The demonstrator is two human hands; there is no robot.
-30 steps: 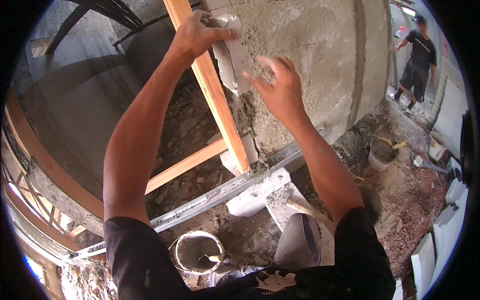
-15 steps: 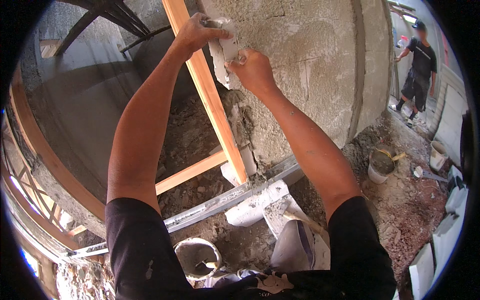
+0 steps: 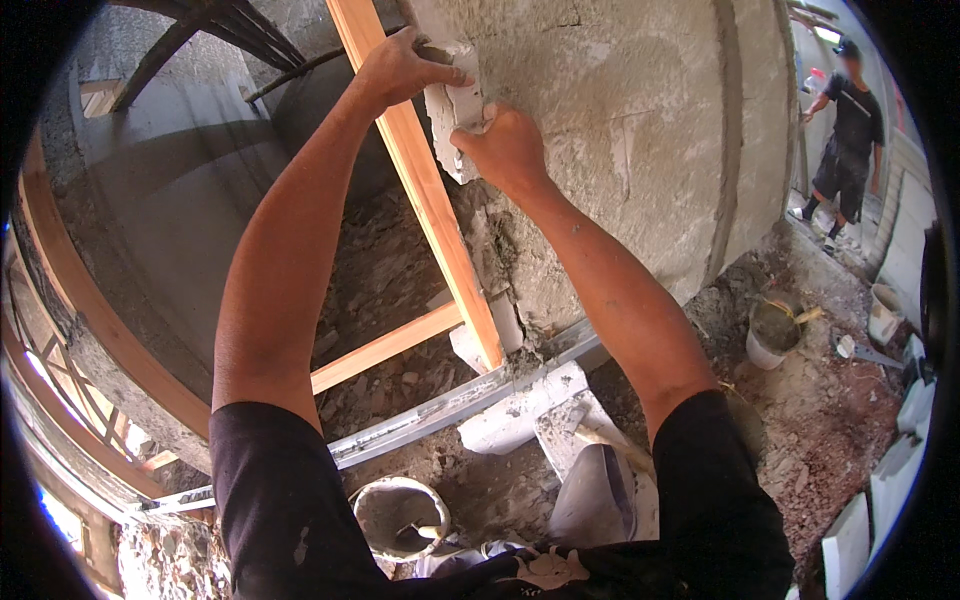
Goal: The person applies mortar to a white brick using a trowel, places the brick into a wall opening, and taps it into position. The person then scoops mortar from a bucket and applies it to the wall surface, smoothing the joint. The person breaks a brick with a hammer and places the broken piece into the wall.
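Note:
A broken piece of pale, light block (image 3: 462,108) with jagged edges stands at the edge of a rough grey wall (image 3: 610,110), beside an upright wooden post (image 3: 425,190). My left hand (image 3: 402,72) grips its upper part, thumb across the front face. Lower down and to the right, my right hand (image 3: 505,150) is closed on its right edge, knuckles near the wall. Some of the fingers are hidden behind the piece and by the hand itself. Below it, rough broken masonry shows between post and wall.
A wooden crosspiece (image 3: 390,350) joins the post above a long metal straightedge (image 3: 400,432). White block pieces (image 3: 525,412), a mortar bucket (image 3: 402,500) and another bucket (image 3: 768,335) lie below. A person (image 3: 848,130) stands at far right.
The view has shifted slightly, so the surroundings sit a little further right. My right fingers have closed in further on the block piece's edge; both hands stay on it.

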